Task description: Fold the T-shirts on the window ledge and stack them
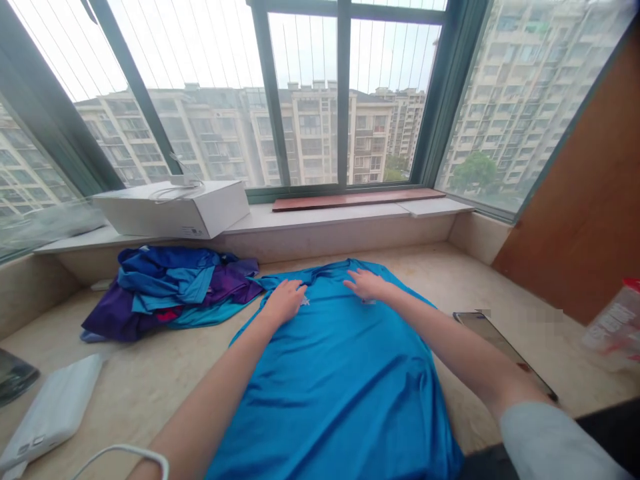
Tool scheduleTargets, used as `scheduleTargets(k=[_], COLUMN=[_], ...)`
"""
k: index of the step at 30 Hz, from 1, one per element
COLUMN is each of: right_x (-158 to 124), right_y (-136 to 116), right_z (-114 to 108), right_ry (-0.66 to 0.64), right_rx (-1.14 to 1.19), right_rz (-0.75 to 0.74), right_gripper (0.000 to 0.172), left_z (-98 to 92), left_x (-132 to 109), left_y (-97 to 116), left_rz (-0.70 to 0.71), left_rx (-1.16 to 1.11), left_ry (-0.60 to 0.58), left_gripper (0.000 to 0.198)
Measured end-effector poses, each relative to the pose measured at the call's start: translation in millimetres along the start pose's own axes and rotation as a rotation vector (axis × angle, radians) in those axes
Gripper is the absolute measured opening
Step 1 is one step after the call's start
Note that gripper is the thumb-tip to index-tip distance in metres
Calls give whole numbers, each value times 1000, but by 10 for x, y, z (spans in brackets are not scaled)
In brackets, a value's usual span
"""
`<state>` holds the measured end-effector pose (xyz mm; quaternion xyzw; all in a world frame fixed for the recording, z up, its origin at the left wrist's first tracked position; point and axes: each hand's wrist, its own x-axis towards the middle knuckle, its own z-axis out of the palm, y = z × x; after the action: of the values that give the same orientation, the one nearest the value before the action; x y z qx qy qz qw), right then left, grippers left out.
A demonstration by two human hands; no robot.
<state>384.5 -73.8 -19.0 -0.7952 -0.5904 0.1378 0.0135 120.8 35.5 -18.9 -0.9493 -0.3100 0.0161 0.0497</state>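
A blue T-shirt lies spread on the stone ledge with its collar end toward the window and its lower part toward me. My left hand rests on the upper left of the shirt, beside a small white print, fingers stretched out. On the upper right of the same shirt lies my right hand, its fingers apart and pointing left. Another small pale print shows just below that hand. Wrinkles run across the fabric, most of them at the lower right. Neither hand grips the cloth visibly.
A heap of blue and purple clothes lies left of the shirt. Behind it a white box sits on the sill with a cable on top. A white power bank is at lower left, a phone-like dark slab at right, near a clear plastic package.
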Motion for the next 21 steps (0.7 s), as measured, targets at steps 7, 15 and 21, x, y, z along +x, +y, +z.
scheduleTargets(k=[7,15,21], right_x=[516,835,667], right_y=[-140,56,-89], right_z=[297,143,11], right_ry=[33,19,38], right_rx=[38,2,-56], right_rz=[25,-115,-80], right_gripper=[77,71,70], left_z=[288,368,223], left_x=[546,809,399], left_y=[-243,-569,-398], left_rz=[-118,-314,-205], left_rx=[-47,-9,-5], left_ry=[-51,57,99], left_gripper=[60,58,58])
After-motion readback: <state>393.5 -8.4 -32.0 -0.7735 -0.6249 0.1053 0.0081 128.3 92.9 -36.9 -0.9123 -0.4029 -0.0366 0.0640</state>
